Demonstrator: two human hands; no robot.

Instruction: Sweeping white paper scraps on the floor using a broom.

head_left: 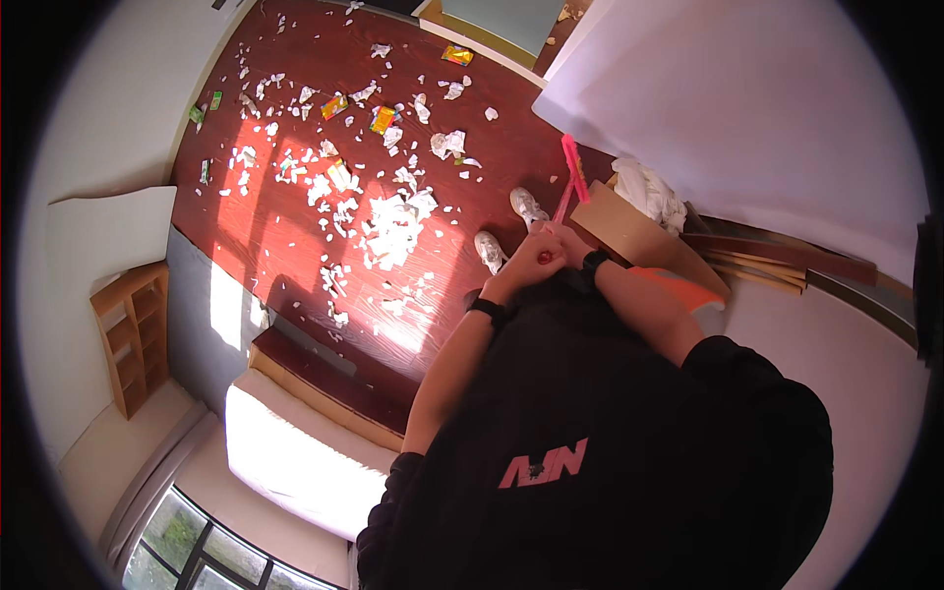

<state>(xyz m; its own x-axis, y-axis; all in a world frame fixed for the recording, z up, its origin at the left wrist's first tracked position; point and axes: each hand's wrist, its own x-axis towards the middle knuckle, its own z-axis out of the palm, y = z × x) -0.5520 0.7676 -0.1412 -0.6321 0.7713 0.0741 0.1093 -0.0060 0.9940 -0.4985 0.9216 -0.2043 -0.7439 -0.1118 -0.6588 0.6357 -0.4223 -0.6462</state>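
black top (649, 462) | black sleeves (742, 379) | pink block lettering (544, 465) (slanted, dark mark within) | black wristbands (486, 310) | white shoes (528, 205)

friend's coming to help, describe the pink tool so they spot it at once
On the dark red floor, find the white shoes. Next to them, the left hand and right hand grip the pink tool beside brown cardboard. Its bright pink, bar-shaped head sets it apart from that cardboard and the orange object.

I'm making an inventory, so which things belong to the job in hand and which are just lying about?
Probably the job: pink-headed tool, in left hand and right hand; white scraps; yellow packets.
Apparently just lying about: planks; wooden shelf unit.
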